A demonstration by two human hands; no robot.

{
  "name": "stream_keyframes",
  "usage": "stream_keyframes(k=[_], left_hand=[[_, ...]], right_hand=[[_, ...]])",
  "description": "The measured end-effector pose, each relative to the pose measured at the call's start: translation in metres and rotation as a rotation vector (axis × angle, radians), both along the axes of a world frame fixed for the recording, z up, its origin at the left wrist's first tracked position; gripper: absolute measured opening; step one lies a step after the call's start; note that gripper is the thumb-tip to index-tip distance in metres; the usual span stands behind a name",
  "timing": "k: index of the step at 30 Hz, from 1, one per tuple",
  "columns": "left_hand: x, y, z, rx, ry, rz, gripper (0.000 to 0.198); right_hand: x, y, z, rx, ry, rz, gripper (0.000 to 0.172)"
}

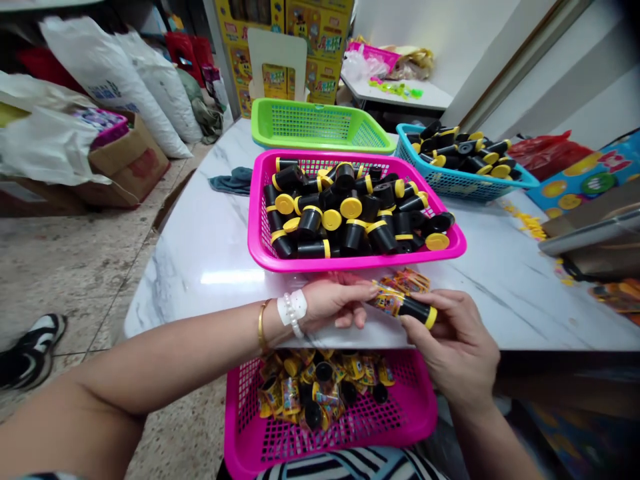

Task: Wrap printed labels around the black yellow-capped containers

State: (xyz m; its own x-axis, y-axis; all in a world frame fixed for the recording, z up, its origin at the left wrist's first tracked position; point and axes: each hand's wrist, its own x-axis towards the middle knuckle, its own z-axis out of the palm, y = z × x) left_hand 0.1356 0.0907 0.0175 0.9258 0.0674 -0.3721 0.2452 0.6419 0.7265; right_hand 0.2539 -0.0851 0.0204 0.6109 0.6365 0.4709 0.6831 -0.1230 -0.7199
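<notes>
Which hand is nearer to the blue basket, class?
Right. Both hands grip one black tube at the table's near edge; the right hand is in front of the blue basket, the left hand further left, before the tabletop pink basket.

1 head view, close — facing forward, downward

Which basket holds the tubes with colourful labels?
The lower pink basket, below the table edge; the upper pink basket and blue basket hold plain black-and-yellow tubes.

Two pink baskets (255, 220) (240, 433), one green basket (280, 123), one blue basket (460, 185), two hands (333, 303) (460, 347).
</notes>
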Motion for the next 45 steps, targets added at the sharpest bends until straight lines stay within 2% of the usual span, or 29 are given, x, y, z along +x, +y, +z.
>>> stream_keyframes(k=[4,6,9,13,16,18,22,27,31,36,40,45], left_hand=[[-0.002,-0.004,-0.001,0.256,-0.008,0.152,0.029],[-0.003,-0.004,-0.001,0.344,-0.024,0.137,0.040],[-0.002,-0.001,-0.003,0.255,-0.080,0.009,0.052],[0.001,0.005,-0.007,0.079,-0.093,-0.026,0.031],[0.002,0.009,-0.005,0.011,-0.033,-0.039,0.016],[0.001,0.008,-0.001,-0.028,0.012,-0.026,0.013],[-0.003,-0.006,0.005,-0.056,0.025,0.130,0.022],[-0.018,-0.041,0.003,-0.005,0.022,0.419,0.039],[-0.033,-0.066,0.004,0.002,0.037,0.454,0.039],[-0.047,-0.083,0.000,-0.070,-0.012,0.504,0.038],[-0.053,-0.091,-0.006,-0.104,-0.028,0.590,0.038],[-0.054,-0.099,-0.008,-0.138,-0.033,0.647,0.041]], right_hand=[[0.000,-0.007,-0.005,0.032,0.066,0.037,0.019],[0.000,-0.010,-0.007,0.043,0.104,0.091,0.022],[-0.001,-0.011,-0.008,0.042,0.118,0.173,0.026],[0.002,-0.013,-0.013,0.042,0.214,0.134,0.022],[0.007,-0.016,-0.020,0.081,0.459,0.119,0.020],[0.008,-0.017,-0.023,0.137,0.612,0.143,0.020],[0.003,-0.014,-0.018,0.225,0.830,0.200,0.022],[-0.006,-0.013,-0.005,0.292,0.990,0.218,0.025],[-0.012,-0.021,-0.007,0.232,1.074,0.314,0.028],[-0.017,-0.030,-0.013,0.081,1.058,0.392,0.032],[-0.024,-0.034,-0.007,0.037,0.900,0.385,0.032],[-0.034,-0.038,-0.006,0.062,0.711,0.449,0.027]])
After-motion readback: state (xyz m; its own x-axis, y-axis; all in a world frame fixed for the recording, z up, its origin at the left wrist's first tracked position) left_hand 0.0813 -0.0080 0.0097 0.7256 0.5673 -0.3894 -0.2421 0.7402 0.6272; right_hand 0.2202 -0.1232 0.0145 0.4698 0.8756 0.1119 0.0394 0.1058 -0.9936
